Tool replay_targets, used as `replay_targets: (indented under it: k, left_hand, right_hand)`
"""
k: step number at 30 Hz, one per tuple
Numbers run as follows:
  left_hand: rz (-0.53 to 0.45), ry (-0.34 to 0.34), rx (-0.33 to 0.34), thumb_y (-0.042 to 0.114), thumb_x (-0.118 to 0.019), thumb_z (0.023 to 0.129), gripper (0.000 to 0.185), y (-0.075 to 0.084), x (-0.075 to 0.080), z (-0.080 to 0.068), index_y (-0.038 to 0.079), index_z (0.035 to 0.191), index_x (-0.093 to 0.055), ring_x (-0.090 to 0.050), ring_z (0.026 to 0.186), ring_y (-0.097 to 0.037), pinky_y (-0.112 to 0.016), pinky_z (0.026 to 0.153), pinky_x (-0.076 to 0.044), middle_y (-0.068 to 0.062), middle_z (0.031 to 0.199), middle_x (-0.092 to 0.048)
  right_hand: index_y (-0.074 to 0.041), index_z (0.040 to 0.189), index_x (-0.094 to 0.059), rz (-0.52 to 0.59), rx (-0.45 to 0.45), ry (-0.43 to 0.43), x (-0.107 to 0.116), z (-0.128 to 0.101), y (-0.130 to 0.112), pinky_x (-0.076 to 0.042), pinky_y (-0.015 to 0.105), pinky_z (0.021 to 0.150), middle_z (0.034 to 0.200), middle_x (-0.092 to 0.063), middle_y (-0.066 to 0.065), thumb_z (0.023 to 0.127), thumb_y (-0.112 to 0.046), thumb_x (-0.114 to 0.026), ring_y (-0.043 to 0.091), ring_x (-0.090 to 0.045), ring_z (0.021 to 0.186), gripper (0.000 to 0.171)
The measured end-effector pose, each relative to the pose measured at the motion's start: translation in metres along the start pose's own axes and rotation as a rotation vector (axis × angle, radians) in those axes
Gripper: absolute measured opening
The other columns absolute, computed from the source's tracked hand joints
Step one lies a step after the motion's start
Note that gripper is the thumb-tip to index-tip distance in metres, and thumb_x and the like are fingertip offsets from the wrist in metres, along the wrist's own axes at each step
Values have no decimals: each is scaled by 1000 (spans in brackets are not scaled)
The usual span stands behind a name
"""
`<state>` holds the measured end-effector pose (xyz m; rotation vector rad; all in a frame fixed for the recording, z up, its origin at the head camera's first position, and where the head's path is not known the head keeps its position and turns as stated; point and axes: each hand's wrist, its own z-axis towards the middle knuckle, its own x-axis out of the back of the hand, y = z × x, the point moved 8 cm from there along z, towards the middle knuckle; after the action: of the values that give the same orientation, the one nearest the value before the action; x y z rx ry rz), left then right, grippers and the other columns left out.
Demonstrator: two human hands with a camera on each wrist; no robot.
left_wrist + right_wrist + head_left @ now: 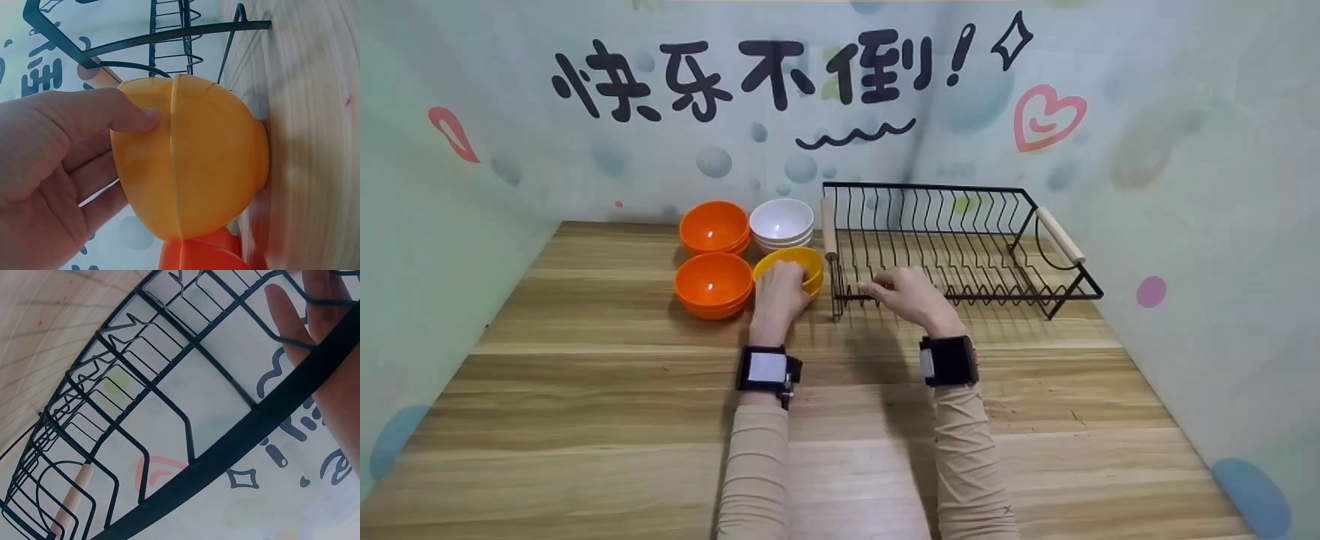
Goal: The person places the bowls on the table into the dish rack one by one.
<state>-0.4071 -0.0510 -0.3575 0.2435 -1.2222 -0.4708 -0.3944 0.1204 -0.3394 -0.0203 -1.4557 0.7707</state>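
Observation:
My left hand (778, 291) grips a yellow bowl (802, 262) by its near rim. In the left wrist view the thumb (132, 119) presses the bowl's outer wall (214, 163) while the other fingers reach round the rim. The bowl looks like the top of a nested yellow pair. My right hand (896, 291) lies over the front left rail of a black wire dish rack (960, 240). In the right wrist view its fingers (287, 320) stretch fairly straight past the rail (247, 433) and hold nothing.
Two stacks of orange bowls (712, 283) (714, 226) and a stack of white bowls (781, 220) stand left of the rack on the wooden table (585, 390). The rack has wooden handles (1060, 234). Patterned walls close in the back and both sides.

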Motion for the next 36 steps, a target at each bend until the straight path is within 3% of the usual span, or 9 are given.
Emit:
replay_targets:
  k: [12, 16, 20, 29, 36]
  left_hand:
    - [9, 2, -24, 2, -62, 79, 9, 9, 12, 0, 1, 85, -69, -62, 80, -35, -46, 74, -50, -16, 82, -65]
    - [23, 61, -53, 0, -59, 81, 12, 14, 21, -1, 1, 88, -69, -62, 78, -35, -45, 71, -51, -17, 82, -66]
    - [46, 142, -99, 0, -58, 82, 13, 22, 32, -3, 0, 90, -69, -64, 75, -36, -46, 67, -52, -18, 83, -68]
    - [53, 280, -185, 3, -63, 81, 13, 41, 45, -9, 5, 93, -68, -64, 69, -38, -47, 60, -51, -17, 81, -70]
    - [31, 345, -325, 3, -66, 81, 15, 69, 46, -13, 8, 95, -71, -65, 65, -33, -42, 59, -49, -13, 78, -72]
  right_hand:
    - [-8, 81, -61, 25, -81, 11, 0, 0, 3, -42, 29, 62, 67, -50, 1, 96, -41, -49, 15, -46, 61, 38]
    - [-8, 96, -67, 54, -114, 68, 4, 0, 4, -51, 36, 74, 85, -67, 8, 95, -41, -51, 19, -60, 76, 38]
    - [-9, 110, -66, 91, -117, 141, 10, 0, 3, -52, 39, 88, 105, -70, 11, 95, -41, -51, 23, -66, 95, 39]
    - [-6, 130, -53, 193, -95, 319, 24, -2, -1, -51, 40, 92, 117, -67, 14, 97, -39, -50, 27, -66, 104, 47]
    - [-13, 141, -43, 369, -136, 340, 24, -3, 1, -49, 42, 94, 128, -61, 16, 97, -45, -45, 27, -62, 113, 54]
